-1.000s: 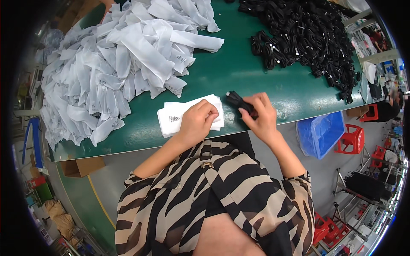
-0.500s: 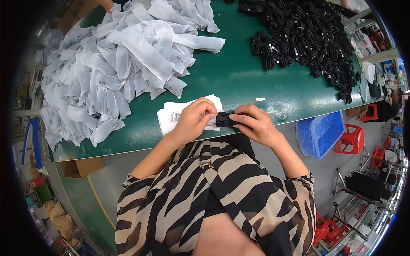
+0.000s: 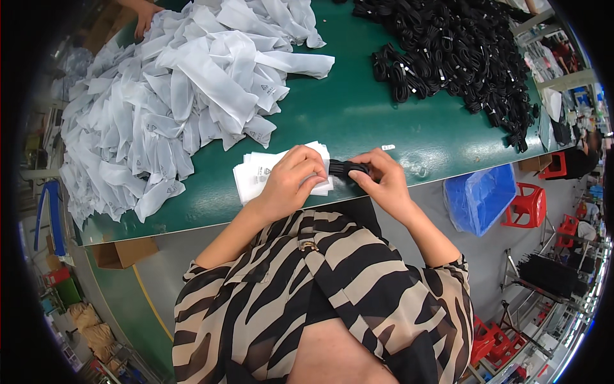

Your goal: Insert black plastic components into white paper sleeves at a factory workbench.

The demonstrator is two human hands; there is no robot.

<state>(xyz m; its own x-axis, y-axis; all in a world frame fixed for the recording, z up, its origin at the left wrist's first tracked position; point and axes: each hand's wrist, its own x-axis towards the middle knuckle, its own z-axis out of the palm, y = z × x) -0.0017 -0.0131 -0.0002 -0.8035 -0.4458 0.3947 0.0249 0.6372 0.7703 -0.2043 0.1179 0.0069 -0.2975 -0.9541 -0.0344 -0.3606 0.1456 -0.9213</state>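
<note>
A smooth, glossy green tabletop (image 3: 313, 115) spans the scene. Across its left side sprawls a large heap of filled bags (image 3: 198, 83), soft, cloudy white, crinkled and elongated. At the far right is a dense, tangled mound of black cables (image 3: 441, 64), coiled into looped bundles with small pale metallic connectors. Below the table's right edge sits a blue bin (image 3: 476, 198) with shiny, wrinkled plastic film around it. Near the wearer, a fanned stack of flat white bags (image 3: 252, 179) lies on the table, thin and rectangular. The left hand (image 3: 295, 178) curls over the stack's right part, fingers bent; whether it pinches a bag cannot be told. The right hand (image 3: 384, 180) grasps a black cable bundle (image 3: 345, 168) between thumb and fingers, at the stack's right edge. Another person's hand (image 3: 146, 18) touches the heap's far side. Beyond the bundle lies a tiny white label (image 3: 388, 147).
</note>
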